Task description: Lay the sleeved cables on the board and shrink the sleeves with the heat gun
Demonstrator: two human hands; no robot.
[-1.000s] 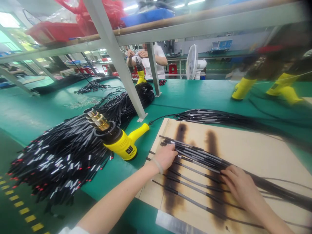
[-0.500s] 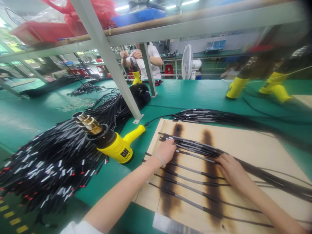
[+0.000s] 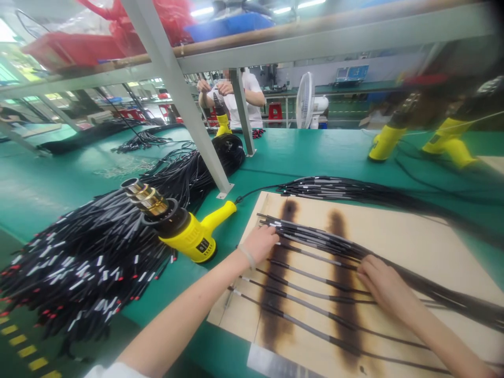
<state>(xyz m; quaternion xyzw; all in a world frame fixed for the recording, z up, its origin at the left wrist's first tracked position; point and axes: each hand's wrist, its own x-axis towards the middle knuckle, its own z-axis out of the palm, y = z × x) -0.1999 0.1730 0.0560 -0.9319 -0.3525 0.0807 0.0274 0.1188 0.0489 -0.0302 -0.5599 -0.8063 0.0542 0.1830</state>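
A bundle of black cables (image 3: 315, 233) with grey sleeve sections lies across a scorched wooden board (image 3: 397, 236). Just below its left ends, my left hand (image 3: 260, 245) has its fingers closed on a cable end. My right hand (image 3: 378, 279) is closed round the same side of the cables farther right, fingertips bent under and partly hidden. Between my hands and the board's near edge, several single cables (image 3: 303, 283) lie spaced apart, roughly parallel. Two dark burn stripes run beneath them.
A yellow heat gun (image 3: 189, 236) stands left of the board, nozzle tilted up. Beside it spreads a large pile of cables (image 3: 90, 252). More cables (image 3: 334, 186) lie behind the board. A shelf post (image 3: 185, 105) meets the green table (image 3: 283, 152). Across it, a person (image 3: 252, 97) works.
Both hands have moved slightly nearer to me, away from the bundle; the right one also shifted a little rightward. The view has tilted slightly.
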